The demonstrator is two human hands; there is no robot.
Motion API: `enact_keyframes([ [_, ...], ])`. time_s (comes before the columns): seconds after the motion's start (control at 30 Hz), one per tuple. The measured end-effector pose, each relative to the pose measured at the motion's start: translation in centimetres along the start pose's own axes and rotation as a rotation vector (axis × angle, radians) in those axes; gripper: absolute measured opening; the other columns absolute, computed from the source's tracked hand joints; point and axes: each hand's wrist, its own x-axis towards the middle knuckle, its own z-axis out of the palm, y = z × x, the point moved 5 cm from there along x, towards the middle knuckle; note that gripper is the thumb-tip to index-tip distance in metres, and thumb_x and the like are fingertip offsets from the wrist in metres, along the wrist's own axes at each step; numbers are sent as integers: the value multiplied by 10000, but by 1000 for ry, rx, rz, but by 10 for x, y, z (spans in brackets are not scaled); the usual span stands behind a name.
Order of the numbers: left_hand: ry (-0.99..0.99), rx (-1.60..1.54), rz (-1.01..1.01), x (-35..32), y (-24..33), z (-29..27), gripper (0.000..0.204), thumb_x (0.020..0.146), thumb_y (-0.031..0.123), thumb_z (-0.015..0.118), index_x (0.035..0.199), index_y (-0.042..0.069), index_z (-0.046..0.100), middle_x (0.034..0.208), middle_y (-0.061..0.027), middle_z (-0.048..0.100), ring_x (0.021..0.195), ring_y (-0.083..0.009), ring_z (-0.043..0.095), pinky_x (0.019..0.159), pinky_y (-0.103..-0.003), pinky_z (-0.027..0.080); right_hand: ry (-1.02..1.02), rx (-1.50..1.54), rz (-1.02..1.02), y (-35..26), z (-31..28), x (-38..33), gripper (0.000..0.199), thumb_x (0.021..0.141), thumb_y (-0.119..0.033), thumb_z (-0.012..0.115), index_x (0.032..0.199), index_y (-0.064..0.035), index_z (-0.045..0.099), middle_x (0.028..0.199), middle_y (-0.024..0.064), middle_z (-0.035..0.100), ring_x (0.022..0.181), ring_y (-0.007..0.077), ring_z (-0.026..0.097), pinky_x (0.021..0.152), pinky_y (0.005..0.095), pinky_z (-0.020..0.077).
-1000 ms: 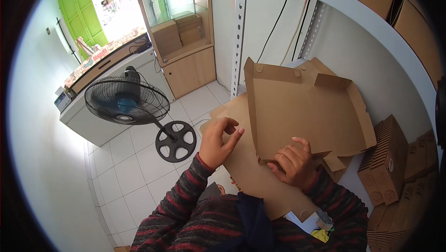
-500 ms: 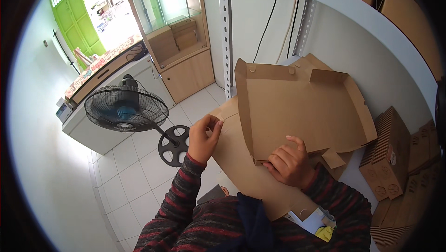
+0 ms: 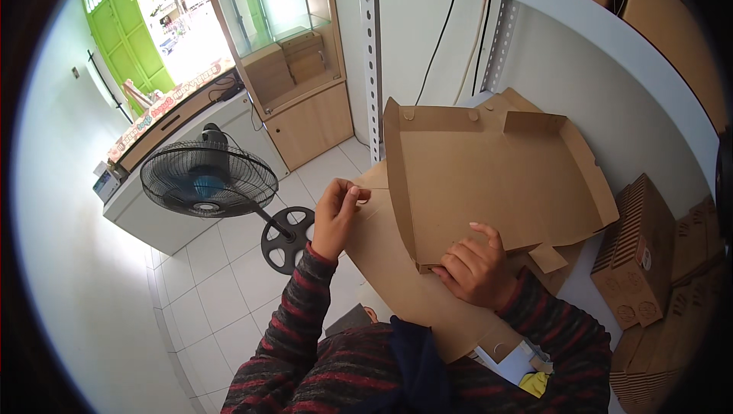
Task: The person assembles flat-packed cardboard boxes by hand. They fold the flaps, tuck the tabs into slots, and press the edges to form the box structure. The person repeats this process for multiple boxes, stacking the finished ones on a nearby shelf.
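Your right hand (image 3: 475, 270) pinches the part-folded box (image 3: 489, 173), walls (image 3: 400, 193) raised, flap (image 3: 548, 258) unfastened; your left hand (image 3: 336, 219) curls apart, grip unclear.

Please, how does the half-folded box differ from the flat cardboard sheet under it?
The half-folded box has raised walls, while the flat cardboard sheet shows none. The box lies on top; the sheet is partly covered by it. The right hand is at the box's near edge, while the left hand is by the sheet's left edge. Both are brown cardboard.
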Motion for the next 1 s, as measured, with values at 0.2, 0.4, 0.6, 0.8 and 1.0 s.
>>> enact_keyframes([
  [0.2,-143,-563,-267,6,4,21,126,1023,181,405,989,80,472,1245,-210,566,1204,-325,560,976,-410,476,-13,0,-6,0,0,0,128,814,-206,671,762,-122,590,723,13,559,692,160,578,1004,449,372],
  [0.4,-167,-659,-276,10,-7,22,119,1017,173,392,968,85,455,1231,-234,569,1196,-354,560,1012,-454,465,-2,5,-17,0,-1,1,126,816,-206,669,760,-122,593,721,12,563,693,160,582,1005,449,371],
  [0.6,-136,-659,-291,10,-10,22,127,1019,175,373,968,84,446,1244,-279,562,1181,-365,574,1007,-460,475,-10,10,-14,0,0,0,126,815,-205,669,756,-124,593,726,8,572,697,158,588,1013,450,369],
  [0.8,-121,-672,-319,11,-9,20,125,1020,188,368,979,96,441,1227,-300,574,1173,-370,583,989,-448,487,-11,9,-12,0,0,1,123,811,-200,668,748,-132,587,720,-1,565,698,152,585,1018,449,367],
  [1.0,-73,-562,-216,15,-4,7,113,1018,190,407,992,92,456,1159,-210,630,1155,-332,600,944,-412,499,-9,3,-7,1,2,0,121,801,-199,671,745,-136,584,719,-5,561,698,150,584,1026,448,365],
])
